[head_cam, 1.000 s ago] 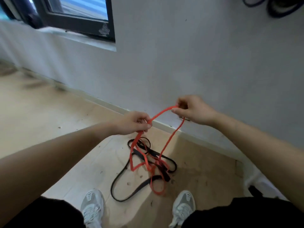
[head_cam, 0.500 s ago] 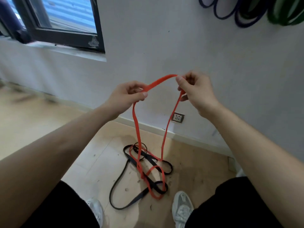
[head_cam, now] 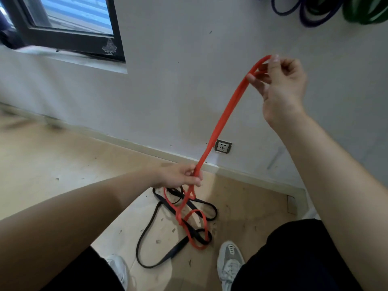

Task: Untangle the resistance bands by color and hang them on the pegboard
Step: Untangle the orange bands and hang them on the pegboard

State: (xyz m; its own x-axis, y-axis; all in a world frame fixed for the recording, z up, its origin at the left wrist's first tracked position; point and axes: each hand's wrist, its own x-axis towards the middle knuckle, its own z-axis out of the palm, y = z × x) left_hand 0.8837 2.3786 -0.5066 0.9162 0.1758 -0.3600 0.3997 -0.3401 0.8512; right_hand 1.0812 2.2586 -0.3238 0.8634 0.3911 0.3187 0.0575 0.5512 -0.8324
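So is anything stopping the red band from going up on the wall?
Yes. The red band is tangled low down with the black band on the floor, below the left hand. The right hand holds its top end up; no obstacle shows between there and the hanging bands on the wall.

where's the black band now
Head view, low centre: the black band lies on the floor ahead of the shoes, tangled with the lower end of the red band.

Right hand (head_cam: 283, 89) raised high, pinching; left hand (head_cam: 176, 176) low ahead, gripping.
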